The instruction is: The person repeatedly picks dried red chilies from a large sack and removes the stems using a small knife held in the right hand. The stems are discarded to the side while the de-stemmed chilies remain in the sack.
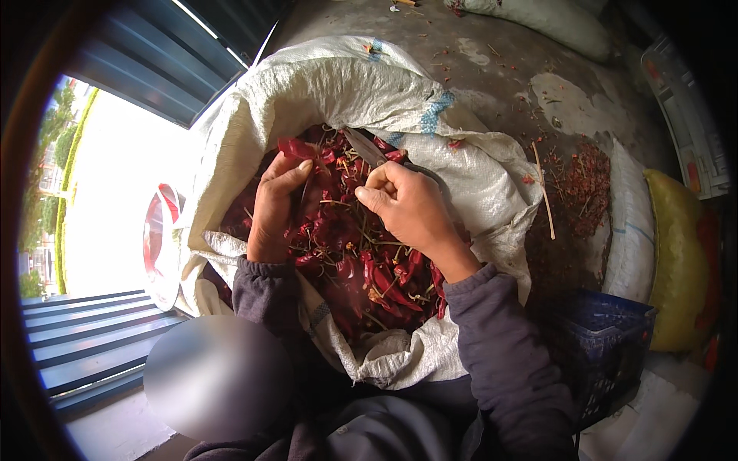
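Observation:
A large white woven sack [323,81] with blue stripes lies with its mouth rolled wide, full of dried red chili peppers [392,284] with pale stems. Over the heap, my left hand [273,203] pinches a dried red chili pepper [295,147] between thumb and fingers. My right hand [415,211] is closed around a pair of scissors [364,146]. Their grey blades point up and left, toward the sack's far side; my palm and fingers hide most of the handles. A gap separates the blades from the pepper in my left hand.
A blue plastic crate [607,323] stands at my right. Beyond it are a yellow sack [669,261] and a white sack [630,230]. Reddish scraps [580,184] and a thin stick [545,192] lie on the concrete floor. Blue corrugated metal [154,54] borders a bright opening at left.

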`<move>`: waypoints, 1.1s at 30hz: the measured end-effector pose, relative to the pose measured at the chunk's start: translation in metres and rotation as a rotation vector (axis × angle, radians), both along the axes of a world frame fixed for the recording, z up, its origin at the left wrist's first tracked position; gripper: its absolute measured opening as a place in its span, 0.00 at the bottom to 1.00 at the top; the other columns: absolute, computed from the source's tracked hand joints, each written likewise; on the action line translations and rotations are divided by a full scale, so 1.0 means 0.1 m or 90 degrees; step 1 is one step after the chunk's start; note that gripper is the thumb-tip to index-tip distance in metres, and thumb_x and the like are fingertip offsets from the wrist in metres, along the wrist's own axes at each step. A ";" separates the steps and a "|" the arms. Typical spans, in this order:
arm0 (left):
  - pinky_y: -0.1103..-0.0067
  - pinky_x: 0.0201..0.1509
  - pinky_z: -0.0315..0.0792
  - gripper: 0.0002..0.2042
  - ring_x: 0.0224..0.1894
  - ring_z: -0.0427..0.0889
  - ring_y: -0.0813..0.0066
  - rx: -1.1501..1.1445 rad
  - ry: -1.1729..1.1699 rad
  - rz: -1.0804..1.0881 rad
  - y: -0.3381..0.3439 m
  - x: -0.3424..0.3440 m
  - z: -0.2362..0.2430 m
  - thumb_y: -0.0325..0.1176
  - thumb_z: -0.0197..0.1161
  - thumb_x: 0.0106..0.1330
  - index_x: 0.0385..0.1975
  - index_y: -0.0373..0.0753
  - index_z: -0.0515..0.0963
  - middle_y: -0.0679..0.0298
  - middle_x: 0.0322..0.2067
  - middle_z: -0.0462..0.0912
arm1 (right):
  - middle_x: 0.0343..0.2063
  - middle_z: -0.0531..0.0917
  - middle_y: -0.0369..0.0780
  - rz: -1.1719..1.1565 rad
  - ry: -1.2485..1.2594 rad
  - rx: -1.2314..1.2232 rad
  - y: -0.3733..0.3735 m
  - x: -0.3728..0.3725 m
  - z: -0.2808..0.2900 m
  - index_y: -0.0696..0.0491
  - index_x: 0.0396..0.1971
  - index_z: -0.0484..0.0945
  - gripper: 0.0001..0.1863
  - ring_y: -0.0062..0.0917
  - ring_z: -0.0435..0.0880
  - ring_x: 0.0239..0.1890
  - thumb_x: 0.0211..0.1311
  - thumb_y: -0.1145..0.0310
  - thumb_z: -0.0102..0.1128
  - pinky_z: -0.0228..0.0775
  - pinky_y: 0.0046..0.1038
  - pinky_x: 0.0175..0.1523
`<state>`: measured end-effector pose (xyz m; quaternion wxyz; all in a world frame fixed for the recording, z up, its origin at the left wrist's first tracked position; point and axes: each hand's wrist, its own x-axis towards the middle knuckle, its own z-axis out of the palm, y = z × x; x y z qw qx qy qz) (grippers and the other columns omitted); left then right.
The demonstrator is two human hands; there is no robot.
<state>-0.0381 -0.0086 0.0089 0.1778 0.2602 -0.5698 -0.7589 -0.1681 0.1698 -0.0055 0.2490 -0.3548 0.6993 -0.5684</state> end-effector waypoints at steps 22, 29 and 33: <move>0.68 0.39 0.77 0.16 0.32 0.87 0.62 -0.575 -0.262 -0.130 0.08 -0.21 -0.18 0.37 0.73 0.57 0.41 0.32 0.84 0.47 0.30 0.87 | 0.26 0.85 0.50 -0.031 0.346 0.241 -0.09 0.05 -0.14 0.54 0.30 0.80 0.11 0.49 0.87 0.34 0.63 0.62 0.64 0.78 0.47 0.40; 0.68 0.39 0.77 0.16 0.31 0.86 0.64 -0.570 -0.329 -0.145 0.17 -0.22 -0.18 0.34 0.73 0.57 0.42 0.31 0.84 0.47 0.30 0.87 | 0.30 0.86 0.50 -0.035 0.330 0.175 -0.12 -0.01 -0.30 0.54 0.35 0.84 0.10 0.49 0.87 0.35 0.59 0.64 0.64 0.79 0.45 0.41; 0.71 0.40 0.76 0.14 0.31 0.85 0.69 -0.513 -0.300 -0.160 0.16 -0.21 -0.14 0.31 0.71 0.59 0.41 0.30 0.83 0.51 0.30 0.87 | 0.29 0.86 0.50 -0.021 0.296 0.218 -0.09 0.02 -0.16 0.56 0.32 0.83 0.10 0.47 0.87 0.37 0.58 0.64 0.66 0.79 0.45 0.43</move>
